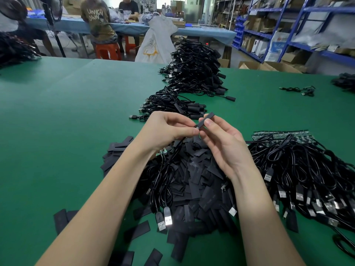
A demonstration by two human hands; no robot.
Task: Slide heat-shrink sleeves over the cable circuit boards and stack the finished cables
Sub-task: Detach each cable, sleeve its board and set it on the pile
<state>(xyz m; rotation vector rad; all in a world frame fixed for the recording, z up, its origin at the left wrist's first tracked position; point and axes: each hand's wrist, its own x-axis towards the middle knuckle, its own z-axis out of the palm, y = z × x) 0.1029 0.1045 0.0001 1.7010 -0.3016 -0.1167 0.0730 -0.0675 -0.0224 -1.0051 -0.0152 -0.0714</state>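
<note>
Loose sleeves (194,181) underneath; right hand (221,143) pinches 1 sleeve (206,120), its long axis aimed at the left hand's (169,129) pinched circuit board (197,127), touching.

Green worktop (57,121) carries it all: a heap of flat black sleeves (192,185) sits near the front edge. Just right of that heap lie bare-board cables (299,162); beyond it, a long stack of sleeved cables (194,73) runs toward the far edge.
</note>
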